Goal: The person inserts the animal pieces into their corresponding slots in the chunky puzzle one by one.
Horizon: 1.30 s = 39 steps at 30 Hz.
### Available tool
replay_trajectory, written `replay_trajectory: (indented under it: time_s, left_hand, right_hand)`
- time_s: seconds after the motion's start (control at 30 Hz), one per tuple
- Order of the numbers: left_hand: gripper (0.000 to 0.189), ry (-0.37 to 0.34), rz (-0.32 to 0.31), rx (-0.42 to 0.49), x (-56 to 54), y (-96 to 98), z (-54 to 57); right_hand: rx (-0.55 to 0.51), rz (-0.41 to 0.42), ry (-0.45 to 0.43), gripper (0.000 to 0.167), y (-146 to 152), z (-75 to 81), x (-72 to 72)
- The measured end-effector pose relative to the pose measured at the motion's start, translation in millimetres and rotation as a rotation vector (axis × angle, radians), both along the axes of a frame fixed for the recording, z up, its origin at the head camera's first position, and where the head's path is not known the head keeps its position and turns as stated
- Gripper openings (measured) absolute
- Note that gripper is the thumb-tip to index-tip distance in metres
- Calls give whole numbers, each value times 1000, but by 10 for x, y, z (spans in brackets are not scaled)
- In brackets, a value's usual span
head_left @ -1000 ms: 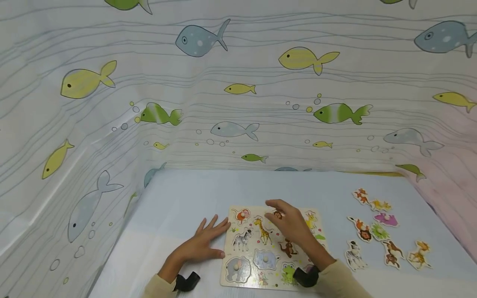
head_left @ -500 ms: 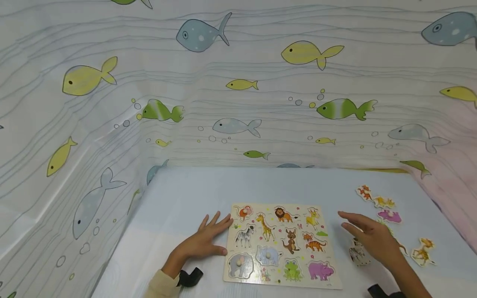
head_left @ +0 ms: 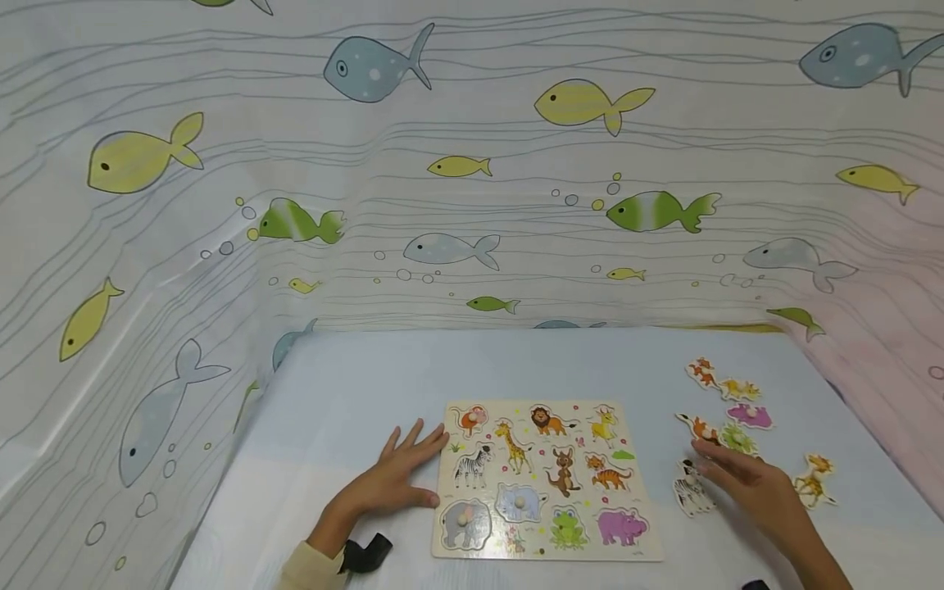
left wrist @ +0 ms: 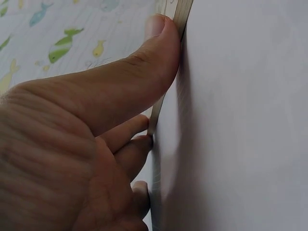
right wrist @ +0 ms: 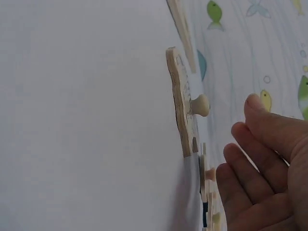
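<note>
A wooden animal puzzle board (head_left: 546,483) lies on the table. Knobbed elephant (head_left: 466,528), blue-grey animal and monkey (head_left: 469,420) pieces sit in it. My left hand (head_left: 394,475) touches the board's left edge with fingers spread; in the left wrist view the thumb (left wrist: 159,53) presses the edge. My right hand (head_left: 760,492) hovers beside the loose zebra piece (head_left: 693,489), fingers extended and holding nothing. The right wrist view shows a knobbed wooden piece (right wrist: 182,106) apart from the fingertips. The right hand covers part of the lion piece (head_left: 701,430) and hides the kangaroo piece.
Around the right hand lie more loose pieces: a green one (head_left: 737,438), a purple hippo (head_left: 750,415), a giraffe (head_left: 814,481), a yellow animal (head_left: 740,388) and an orange one (head_left: 702,373). A fish-patterned sheet (head_left: 472,205) walls the table's back and sides.
The right hand has moved from above the board to the loose pieces on the right, dipping beside the zebra piece. The left hand stays at the board's edge. The head view has shifted slightly.
</note>
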<state>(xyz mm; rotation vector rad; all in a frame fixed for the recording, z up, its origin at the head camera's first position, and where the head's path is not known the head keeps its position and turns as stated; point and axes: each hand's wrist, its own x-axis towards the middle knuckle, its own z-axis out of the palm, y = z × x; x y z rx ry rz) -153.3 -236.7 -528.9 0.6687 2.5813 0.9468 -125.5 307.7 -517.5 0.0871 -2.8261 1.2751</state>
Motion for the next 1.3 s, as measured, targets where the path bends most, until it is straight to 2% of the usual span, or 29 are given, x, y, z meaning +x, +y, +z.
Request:
replay_trajectory:
  time_s: [0.23,0.37,0.6,0.83,1.1,1.3]
  left_hand:
    - [100,-8,-9,16,21,2,36]
    - [101,-3,-2,22,38,-16,72]
    - [102,-12,7,27,48,-28,65]
    - [103,-16,8,27,52,-16,44]
    - [104,-18,-6,20,29,-8,46]
    - [104,-20,-5,11,25,-6,46]
  right_hand:
    - [0,53,107,37,52,-167,8]
    - [-7,57,138,36,12,-241,5]
    - [57,83,272,39,-71,-286,3]
    - [165,82,243,36,-93,-257,48]
    - [164,121,334,33,-88,-292,45]
    - [155,131,328,30,-70,-320,45]
